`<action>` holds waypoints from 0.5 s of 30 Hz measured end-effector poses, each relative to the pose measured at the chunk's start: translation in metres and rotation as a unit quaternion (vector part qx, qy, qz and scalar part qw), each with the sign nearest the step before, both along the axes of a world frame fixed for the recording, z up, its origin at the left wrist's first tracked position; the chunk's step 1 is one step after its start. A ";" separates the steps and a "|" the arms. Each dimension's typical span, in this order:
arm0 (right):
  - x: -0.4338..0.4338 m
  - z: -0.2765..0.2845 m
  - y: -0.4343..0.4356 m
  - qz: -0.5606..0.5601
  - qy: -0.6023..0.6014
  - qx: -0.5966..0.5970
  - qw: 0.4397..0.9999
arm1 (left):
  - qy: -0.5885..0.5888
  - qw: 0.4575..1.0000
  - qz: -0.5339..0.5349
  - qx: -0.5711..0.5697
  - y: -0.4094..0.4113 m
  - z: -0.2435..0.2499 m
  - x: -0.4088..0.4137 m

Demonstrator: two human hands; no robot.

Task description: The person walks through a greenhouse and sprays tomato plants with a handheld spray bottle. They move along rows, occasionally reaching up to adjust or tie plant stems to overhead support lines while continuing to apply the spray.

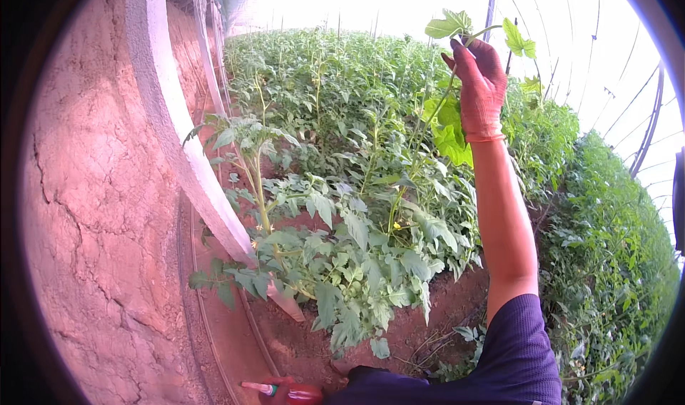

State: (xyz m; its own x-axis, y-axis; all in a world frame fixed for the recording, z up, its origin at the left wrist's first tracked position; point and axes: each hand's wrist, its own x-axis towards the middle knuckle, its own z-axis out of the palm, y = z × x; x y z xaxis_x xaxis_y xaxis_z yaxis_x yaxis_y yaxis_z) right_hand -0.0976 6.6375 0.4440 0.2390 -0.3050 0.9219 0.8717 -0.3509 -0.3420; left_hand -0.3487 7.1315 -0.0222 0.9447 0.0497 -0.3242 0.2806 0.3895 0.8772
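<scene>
My right hand [479, 78], in a stained reddish knit glove, is raised at the upper right. Its fingertips pinch a thin green vine stem [440, 102] near the top. Broad lobed leaves [451, 24] spread from the stem just above the fingers, and larger bright leaves [452, 137] hang below, beside the wrist. At the bottom edge, my left hand [278, 393] is partly cut off by the frame. It grips a small bottle of red liquid [305, 394] with a green collar and a pale pointed nozzle, which aims left.
Tomato plants [342, 233] stand close in front, with dense rows behind and to the right. A slanting concrete post [182, 137] rises on the left before a cracked earth wall [101, 207]. Thin hoses [206, 319] run along the soil path. Greenhouse ribs [650, 121] arch at the right.
</scene>
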 end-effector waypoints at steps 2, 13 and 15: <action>0.021 0.009 0.009 0.037 0.081 0.092 0.992 | -0.026 0.999 0.030 0.007 0.005 -0.011 0.003; 0.084 0.064 0.026 -0.058 0.389 0.017 0.919 | 0.067 0.996 0.053 -0.020 -0.002 0.052 0.003; 0.084 0.067 0.028 -0.115 0.343 -0.098 0.927 | 0.081 0.995 0.056 -0.030 -0.004 0.060 -0.001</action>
State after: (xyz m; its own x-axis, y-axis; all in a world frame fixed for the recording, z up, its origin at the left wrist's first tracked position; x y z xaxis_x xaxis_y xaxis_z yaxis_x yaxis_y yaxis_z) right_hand -0.0136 6.6651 0.5112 0.7393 -0.2639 0.6196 0.3666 -0.6141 -0.6989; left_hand -0.3502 7.1279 0.0382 0.8698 0.1268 -0.4768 0.3681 0.4766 0.7983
